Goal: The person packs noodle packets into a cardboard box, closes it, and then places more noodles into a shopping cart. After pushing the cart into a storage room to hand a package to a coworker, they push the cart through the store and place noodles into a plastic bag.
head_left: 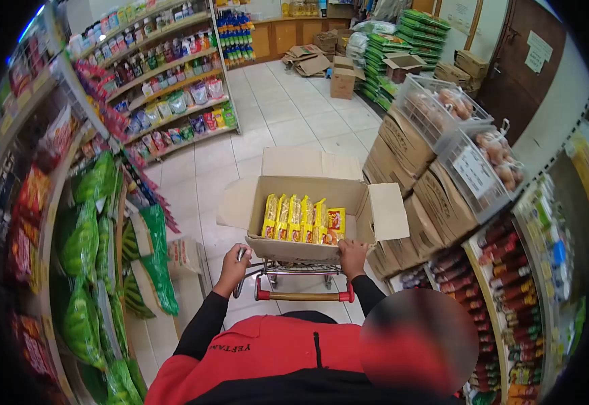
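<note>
An open cardboard box (287, 250) rests on a shopping cart (304, 295) in front of me, its flaps spread outward. Yellow packets (294, 219) stand in a row inside it, with bare space at the box's right end. My left hand (233, 265) is closed beside the box's near left corner, around a dark, shiny object that I cannot make out. On the near right part of the box, my right hand (353, 255) grips the wall, fingers over its top edge. The cart's handle lies below both hands.
Shelves of bottles and pouches (173, 108) stand ahead on the left, green sacks (82, 250) nearer. Stacked cartons (443, 202) carry plastic crates (480, 169) at the right, beside bottle shelves (510, 290). Loose cartons (343, 77) and green bags (402, 61) are farther back.
</note>
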Motion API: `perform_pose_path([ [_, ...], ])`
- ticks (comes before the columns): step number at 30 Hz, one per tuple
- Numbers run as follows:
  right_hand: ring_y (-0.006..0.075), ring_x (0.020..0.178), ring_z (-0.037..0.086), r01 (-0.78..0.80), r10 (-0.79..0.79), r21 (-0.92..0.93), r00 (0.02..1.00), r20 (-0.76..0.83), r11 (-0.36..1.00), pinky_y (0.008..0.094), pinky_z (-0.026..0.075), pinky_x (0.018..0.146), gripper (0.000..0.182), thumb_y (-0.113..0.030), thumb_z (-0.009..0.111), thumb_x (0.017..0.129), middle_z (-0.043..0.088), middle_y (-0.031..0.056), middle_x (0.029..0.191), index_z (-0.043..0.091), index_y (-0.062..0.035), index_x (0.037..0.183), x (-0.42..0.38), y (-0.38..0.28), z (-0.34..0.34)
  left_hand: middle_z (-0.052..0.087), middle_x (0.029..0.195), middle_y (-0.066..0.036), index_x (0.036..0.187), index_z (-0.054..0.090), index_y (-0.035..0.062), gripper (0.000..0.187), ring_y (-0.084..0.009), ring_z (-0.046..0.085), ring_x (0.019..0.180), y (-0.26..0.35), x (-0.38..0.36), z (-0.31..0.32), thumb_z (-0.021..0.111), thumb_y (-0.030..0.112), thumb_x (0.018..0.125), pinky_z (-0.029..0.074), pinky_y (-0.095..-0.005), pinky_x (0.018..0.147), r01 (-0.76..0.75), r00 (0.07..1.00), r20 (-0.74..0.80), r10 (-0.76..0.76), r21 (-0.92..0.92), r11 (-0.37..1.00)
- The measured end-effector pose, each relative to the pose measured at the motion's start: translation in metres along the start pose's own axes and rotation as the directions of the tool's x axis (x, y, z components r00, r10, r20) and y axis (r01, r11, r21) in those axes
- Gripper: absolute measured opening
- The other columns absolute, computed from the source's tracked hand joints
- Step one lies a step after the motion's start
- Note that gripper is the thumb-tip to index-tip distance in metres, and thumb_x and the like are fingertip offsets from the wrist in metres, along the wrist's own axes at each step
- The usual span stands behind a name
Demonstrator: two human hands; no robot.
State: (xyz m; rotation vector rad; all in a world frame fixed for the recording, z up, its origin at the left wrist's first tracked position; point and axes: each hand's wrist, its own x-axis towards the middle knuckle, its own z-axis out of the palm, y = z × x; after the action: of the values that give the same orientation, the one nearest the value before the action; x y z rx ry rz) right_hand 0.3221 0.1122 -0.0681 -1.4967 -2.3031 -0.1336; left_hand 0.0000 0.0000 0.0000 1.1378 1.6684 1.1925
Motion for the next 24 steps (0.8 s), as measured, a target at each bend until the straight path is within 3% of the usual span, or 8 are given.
perform_pose_path([
  [2, 0.0198, 0.079, 0.054, 0.016, -0.016, 0.016, 1.000, -0.008, 1.000, 0.0391, 0.034, 0.070, 0.012, -0.014, 0.058, 0.068, 0.059, -0.0002, 0.076, 0.059, -0.0158, 0.080, 0.010, -0.015, 0.000, 0.055, 0.071, -0.004, 0.090, 0.054, 0.0035, 0.014, -0.0105, 0.055, 0.060, -0.005, 0.004, -0.015, 0.054, 0.017, 0.088, 0.046, -0.0245, 0.055, -0.018, 1.000, -0.007, 0.018, -0.006, 1.000],
  [3, 0.0198, 0.079, 0.054, 0.003, 0.000, 0.052, 0.999, -0.048, 0.999, 0.0391, 0.034, 0.070, 0.012, -0.014, 0.058, 0.068, 0.059, -0.0002, 0.076, 0.059, -0.0158, 0.080, 0.105, 0.014, 0.040, 0.055, 0.071, -0.004, 0.090, 0.054, 0.0035, 0.014, -0.0105, 0.055, 0.060, 0.013, 0.103, -0.004, 0.054, 0.017, 0.088, 0.046, -0.0245, 0.055, -0.051, 0.999, -0.014, 0.051, 0.039, 0.998],
  [4, 0.0193, 0.079, 0.054, 0.040, -0.031, 0.082, 0.993, -0.115, 0.996, 0.0391, 0.034, 0.069, 0.012, -0.015, 0.058, 0.068, 0.058, -0.0003, 0.074, 0.059, -0.0160, 0.080, 0.151, 0.025, 0.063, 0.055, 0.070, -0.004, 0.090, 0.054, 0.0030, 0.014, -0.0102, 0.055, 0.060, 0.016, 0.152, -0.004, 0.053, 0.017, 0.089, 0.045, -0.0244, 0.055, -0.038, 0.999, -0.018, 0.038, 0.021, 0.999],
  [10, 0.0190, 0.079, 0.052, 0.226, -0.196, 0.141, 0.961, -0.195, 0.964, 0.0390, 0.034, 0.069, 0.020, -0.014, 0.055, 0.072, 0.056, -0.0007, 0.081, 0.059, -0.0154, 0.091, 0.289, 0.046, 0.111, 0.055, 0.068, -0.004, 0.089, 0.054, 0.0020, 0.012, -0.0102, 0.054, 0.058, 0.022, 0.281, -0.012, 0.050, 0.013, 0.090, 0.046, -0.0247, 0.054, -0.002, 0.995, -0.098, 0.009, 0.072, 0.997],
  [18, 0.0213, 0.081, 0.052, 0.254, -0.251, 0.168, 0.967, -0.041, 0.952, 0.0400, 0.034, 0.070, 0.026, -0.019, 0.067, 0.063, 0.055, 0.0019, 0.078, 0.057, -0.0132, 0.087, 0.468, 0.092, 0.178, 0.051, 0.067, -0.002, 0.089, 0.055, 0.0026, 0.012, -0.0082, 0.050, 0.056, 0.055, 0.460, 0.011, 0.044, 0.008, 0.091, 0.045, -0.0235, 0.052, 0.045, 0.993, -0.109, -0.035, 0.093, 0.995],
  [22, 0.0235, 0.082, 0.052, 0.187, -0.190, 0.188, 0.982, 0.001, 0.964, 0.0406, 0.035, 0.071, 0.027, -0.022, 0.070, 0.062, 0.056, 0.0039, 0.079, 0.058, -0.0118, 0.084, 0.561, 0.133, 0.212, 0.047, 0.067, 0.000, 0.089, 0.053, 0.0031, 0.015, -0.0075, 0.047, 0.060, 0.072, 0.565, 0.043, 0.042, 0.012, 0.093, 0.042, -0.0216, 0.055, 0.003, 0.995, -0.102, 0.005, 0.076, 0.997],
  [24, 0.0244, 0.084, 0.052, 0.128, -0.136, 0.153, 0.990, 0.038, 0.980, 0.0401, 0.036, 0.074, 0.026, -0.023, 0.071, 0.061, 0.056, 0.0051, 0.082, 0.059, -0.0118, 0.082, 0.613, 0.161, 0.231, 0.046, 0.071, 0.000, 0.088, 0.050, 0.0058, 0.007, -0.0082, 0.046, 0.061, 0.072, 0.625, 0.065, 0.045, 0.011, 0.090, 0.042, -0.0229, 0.058, 0.009, 0.998, -0.059, -0.010, -0.030, 0.999],
])
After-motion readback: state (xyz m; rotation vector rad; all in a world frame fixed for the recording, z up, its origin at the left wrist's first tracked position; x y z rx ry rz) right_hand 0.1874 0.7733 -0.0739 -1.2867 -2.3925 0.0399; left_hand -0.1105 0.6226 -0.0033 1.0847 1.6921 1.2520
